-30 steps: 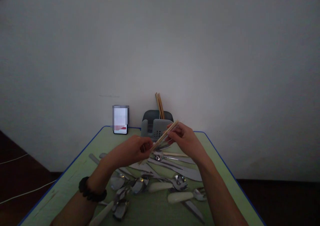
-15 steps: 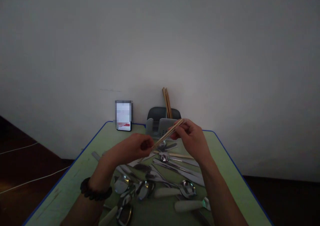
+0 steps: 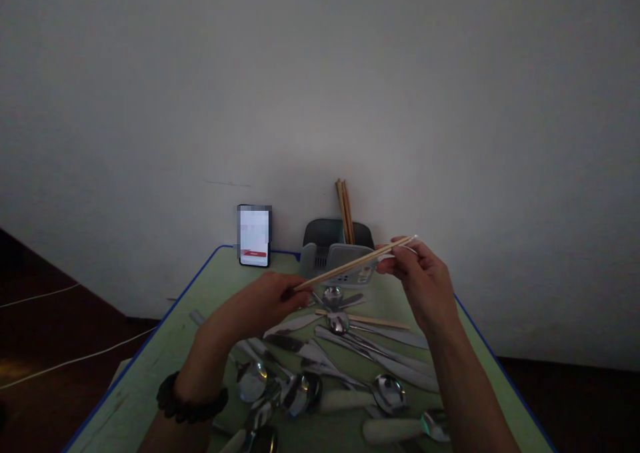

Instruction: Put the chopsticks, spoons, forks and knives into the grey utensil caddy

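The right hand [image 3: 425, 279] has slid out along the pale wooden chopsticks [image 3: 350, 265] in front of the grey plastic cutlery holder [image 3: 325, 256], so its fingers and those of the left hand [image 3: 260, 303] now pinch opposite ends.

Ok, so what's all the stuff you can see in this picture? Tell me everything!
Held chopsticks: two, pale wood, between both hands.
Standing chopsticks: a few, brown, in the holder.
Holder: one, grey, back of the table.
Loose chopstick: one, pale, flat on the table.
Spoons: several, shiny, some white-handled, scattered on the table.
Knives: several, silver, middle of the table.
Phone: one, black, propped against the wall.
Table: one, green with blue edge.
Cable: one, white, floor at left.
Bracelet: one, black, left wrist.
Left hand: pinches the held chopsticks' near end.
Right hand: pinches their far end.
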Demonstrator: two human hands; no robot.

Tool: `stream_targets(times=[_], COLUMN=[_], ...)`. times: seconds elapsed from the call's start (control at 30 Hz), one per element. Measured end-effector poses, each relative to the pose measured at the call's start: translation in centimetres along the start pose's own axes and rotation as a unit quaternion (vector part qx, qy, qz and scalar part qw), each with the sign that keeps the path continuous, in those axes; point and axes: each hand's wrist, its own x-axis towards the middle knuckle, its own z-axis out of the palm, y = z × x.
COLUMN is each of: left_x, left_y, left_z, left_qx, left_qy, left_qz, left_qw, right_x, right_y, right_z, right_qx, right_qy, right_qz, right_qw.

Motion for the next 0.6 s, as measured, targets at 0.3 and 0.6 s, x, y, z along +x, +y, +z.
stream_targets(times=[0.3, 0.6], left_x=[0.4, -0.1], left_y=[0.5, 1.7], left_z=[0.0, 0.2], left_qx=[-0.013, -0.021], left_qy=[0.039, 0.021], left_qz=[0.031, 0.042], left_qw=[0.999, 0.999], right_x=[0.4, -0.4], right_y=[-0.1, -1.1], right_z=[-0.7, -0.1], right_qx=[-0.001, -0.048], right_qy=[-0.013, -0.046], right_qz=[-0.028, -0.069], right_qw=[1.0, 0.995])
